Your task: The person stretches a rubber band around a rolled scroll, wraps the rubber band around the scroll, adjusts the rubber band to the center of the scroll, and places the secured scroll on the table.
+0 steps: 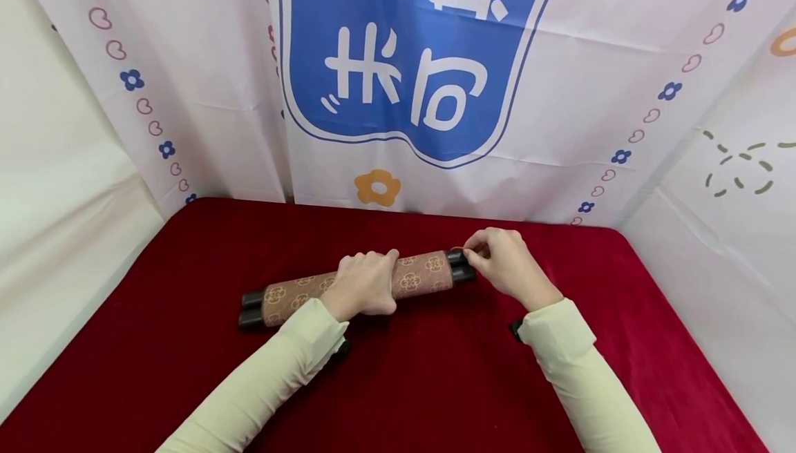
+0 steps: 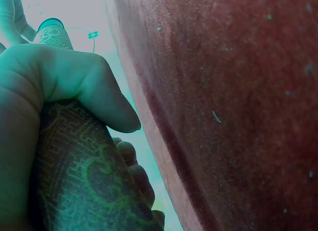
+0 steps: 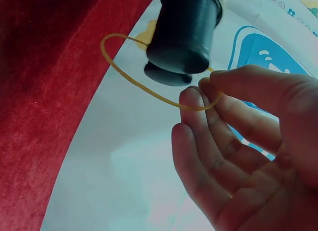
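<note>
A rolled-up scroll [image 1: 425, 275] in brown, gold-flowered brocade lies at a slant across the red cloth, its two rolls side by side. Black roller ends [image 1: 251, 318] stick out at both sides. My left hand [image 1: 365, 282] grips the scroll around its middle; in the left wrist view the thumb crosses over the patterned roll [image 2: 84, 161]. At the right end, my right hand [image 1: 502, 263] pinches a thin yellow rubber band [image 3: 149, 92] between thumb and index finger. The band hangs as a wide loop about the black roller ends [image 3: 181, 39], passing partly behind them.
Red velvet cloth [image 1: 435, 384] covers the tabletop. A white printed curtain [image 1: 236, 149] with a blue sign stands right behind the table's far edge, and white side walls [image 1: 703, 287] close in at left and right.
</note>
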{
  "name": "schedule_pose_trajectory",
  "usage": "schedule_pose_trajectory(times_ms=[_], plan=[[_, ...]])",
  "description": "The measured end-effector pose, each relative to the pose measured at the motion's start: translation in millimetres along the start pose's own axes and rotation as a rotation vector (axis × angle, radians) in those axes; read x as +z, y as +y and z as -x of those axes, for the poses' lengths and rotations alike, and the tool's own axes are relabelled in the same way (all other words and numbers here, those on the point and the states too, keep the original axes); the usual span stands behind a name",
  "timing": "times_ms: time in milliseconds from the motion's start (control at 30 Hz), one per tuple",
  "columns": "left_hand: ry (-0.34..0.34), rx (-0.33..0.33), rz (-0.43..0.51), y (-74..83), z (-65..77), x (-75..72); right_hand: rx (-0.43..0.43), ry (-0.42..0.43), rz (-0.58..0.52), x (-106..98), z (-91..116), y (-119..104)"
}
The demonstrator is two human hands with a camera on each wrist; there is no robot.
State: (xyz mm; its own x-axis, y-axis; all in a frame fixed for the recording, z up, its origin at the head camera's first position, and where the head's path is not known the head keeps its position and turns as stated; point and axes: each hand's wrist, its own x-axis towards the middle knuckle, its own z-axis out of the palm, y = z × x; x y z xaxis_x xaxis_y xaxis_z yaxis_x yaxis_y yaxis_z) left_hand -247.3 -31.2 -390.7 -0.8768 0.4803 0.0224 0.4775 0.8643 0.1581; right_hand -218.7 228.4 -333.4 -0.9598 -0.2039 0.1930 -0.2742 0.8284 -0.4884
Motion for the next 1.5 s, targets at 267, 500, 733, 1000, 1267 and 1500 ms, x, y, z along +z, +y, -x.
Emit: schedule_pose_trajectory(times_ms=[267,500,733,1000,1267,1500], plan=[[-0.014,-0.011,0.004,-2.4,2.9,1.3,-0.033,-0.005,-0.005,3.2,0.2,-5.3],[-0.016,-0.032,0.028,-5.2,5.5,0.7,-0.014,-0.011,0.012,7.4,8.0,-7.3],[0.003,-0.050,0.012,-6.1,2.7,-2.4,0.026,0.011,0.022,6.5,12.7,-8.5],[0.011,-0.058,-0.002,-5.6,-0.9,-4.7,0.063,-0.002,-0.054,8.2,15.5,-13.8],[0.008,-0.055,0.002,-2.3,-1.0,-1.9,0.075,0.026,-0.091,17.5,16.0,-22.7],[0.011,-0.034,-0.009,2.6,0.3,3.4,0.079,0.050,-0.063,17.7,9.3,-24.8]])
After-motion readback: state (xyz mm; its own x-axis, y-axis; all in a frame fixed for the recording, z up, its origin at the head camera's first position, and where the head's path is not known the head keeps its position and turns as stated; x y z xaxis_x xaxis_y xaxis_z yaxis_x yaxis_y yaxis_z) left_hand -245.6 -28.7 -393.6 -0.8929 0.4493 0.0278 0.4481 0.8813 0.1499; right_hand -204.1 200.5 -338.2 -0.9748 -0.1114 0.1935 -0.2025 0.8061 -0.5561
